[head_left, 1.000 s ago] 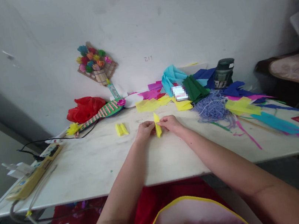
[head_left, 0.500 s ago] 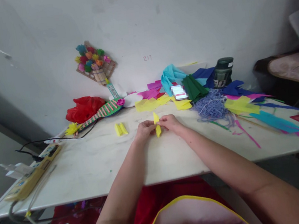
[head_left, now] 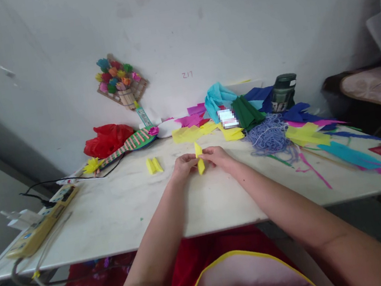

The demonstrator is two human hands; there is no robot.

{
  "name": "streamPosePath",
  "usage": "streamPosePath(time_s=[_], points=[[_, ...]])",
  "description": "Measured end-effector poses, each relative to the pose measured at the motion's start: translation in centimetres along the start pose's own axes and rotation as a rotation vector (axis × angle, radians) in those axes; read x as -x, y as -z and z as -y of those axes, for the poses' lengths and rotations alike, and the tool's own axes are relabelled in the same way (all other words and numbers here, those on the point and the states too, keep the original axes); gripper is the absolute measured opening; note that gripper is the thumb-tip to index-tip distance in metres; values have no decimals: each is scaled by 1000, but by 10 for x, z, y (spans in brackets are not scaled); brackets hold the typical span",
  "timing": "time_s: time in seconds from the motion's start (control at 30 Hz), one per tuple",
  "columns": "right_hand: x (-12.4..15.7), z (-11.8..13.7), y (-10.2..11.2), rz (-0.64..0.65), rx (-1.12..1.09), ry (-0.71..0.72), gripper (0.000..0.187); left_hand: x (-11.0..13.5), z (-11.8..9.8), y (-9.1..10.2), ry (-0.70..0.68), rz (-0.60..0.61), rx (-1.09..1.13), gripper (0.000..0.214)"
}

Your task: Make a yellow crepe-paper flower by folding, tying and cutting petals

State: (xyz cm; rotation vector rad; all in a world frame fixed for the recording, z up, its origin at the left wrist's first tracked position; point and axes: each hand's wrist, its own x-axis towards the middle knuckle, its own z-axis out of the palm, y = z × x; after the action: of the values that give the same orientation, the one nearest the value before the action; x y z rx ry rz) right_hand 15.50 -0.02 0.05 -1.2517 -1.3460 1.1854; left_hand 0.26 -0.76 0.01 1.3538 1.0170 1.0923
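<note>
Both my hands meet over the middle of the white table. My left hand and my right hand each pinch a folded strip of yellow paper that stands upright between them, fingers closed on it. Two more folded yellow pieces lie on the table just left of my left hand.
Loose sheets of coloured paper and a tangle of lilac string crowd the far right. A dark green bottle stands by the wall. A red plastic bag, a striped guitar-shaped craft and a power strip sit at left.
</note>
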Motion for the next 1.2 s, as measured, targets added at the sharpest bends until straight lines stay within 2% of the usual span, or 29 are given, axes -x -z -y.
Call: streamPosePath(time_s=[0.1,0.3,0.77,1.0,1.2], points=[[-1,-2,1,42,-8,8,28,0,0,0,6,8,15,33],[-1,-1,2,15,-44,21,31,0,-1,-1,1,17,20,34],[-2,-3,0,26,-22,49,25,3,-3,-3,-26,35,12,38],[0,-1,1,-14,2,49,26,2,-2,-4,-31,50,-13,47],[0,-3,0,86,-110,55,32,4,-5,-5,-71,60,15,46]])
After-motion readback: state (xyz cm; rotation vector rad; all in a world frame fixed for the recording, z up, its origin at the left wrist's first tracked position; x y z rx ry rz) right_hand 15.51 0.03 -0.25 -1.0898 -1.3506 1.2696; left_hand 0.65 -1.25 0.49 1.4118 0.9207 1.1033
